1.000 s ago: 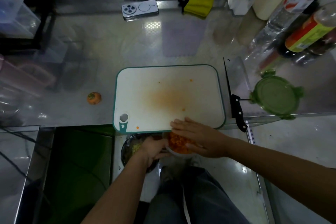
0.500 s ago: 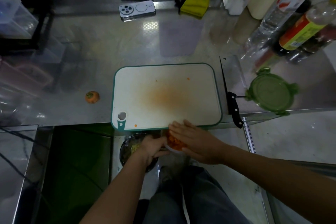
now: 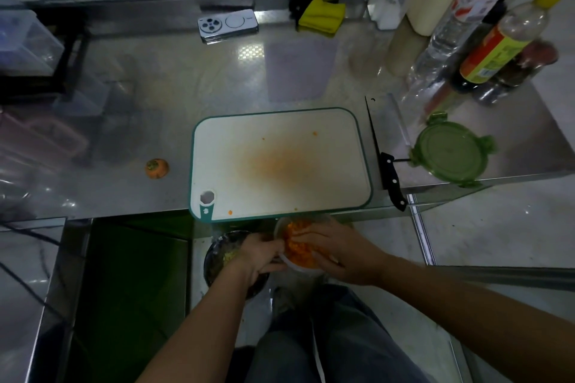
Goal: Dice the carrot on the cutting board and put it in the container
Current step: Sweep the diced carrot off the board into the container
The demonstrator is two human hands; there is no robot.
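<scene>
The left hand and the right hand were seen bare, and both forearms were left uncovered as far as the lower edge of the view. The legs were clad in dark blue-grey trousers of a denim-like cloth, creased along the thighs. A thin white cord was seen against the trousers. A greyish shoe was only dimly made out.

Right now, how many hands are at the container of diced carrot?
2. The left hand grips the container by its left rim; the right hand covers its right side.
</scene>
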